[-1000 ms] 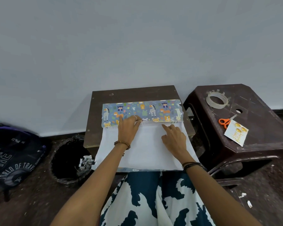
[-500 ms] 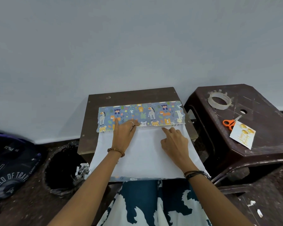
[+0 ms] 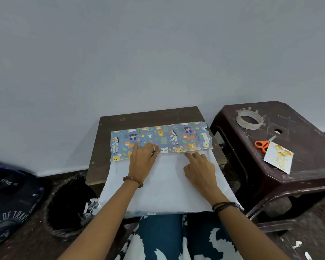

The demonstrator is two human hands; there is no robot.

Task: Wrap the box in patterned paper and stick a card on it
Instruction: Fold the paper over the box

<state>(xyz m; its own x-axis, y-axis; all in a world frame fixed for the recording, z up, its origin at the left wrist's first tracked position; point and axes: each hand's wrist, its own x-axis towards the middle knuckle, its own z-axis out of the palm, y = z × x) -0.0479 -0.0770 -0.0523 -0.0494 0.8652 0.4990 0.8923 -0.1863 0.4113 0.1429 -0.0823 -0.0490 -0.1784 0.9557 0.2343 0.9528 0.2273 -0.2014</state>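
**Two hands pressing one folded sheet**

One patterned paper (image 3: 161, 139) on table (image 3: 109, 121), printed far strip folded over white underside. Left hand (image 3: 142, 162) flat on the fold, fingers together, gripping nothing. Right hand (image 3: 199, 166) palm-down, index extended to fold, others curled loosely. Far right: one tape roll (image 3: 250, 120), one scissors (image 3: 262, 144), one card (image 3: 279, 159) on stool (image 3: 308, 132). Box hidden.

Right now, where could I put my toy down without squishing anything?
On the stool, the bare front patch beside the card, or the back strip of the small table behind the patterned paper. The table's middle is crowded with paper and hands.
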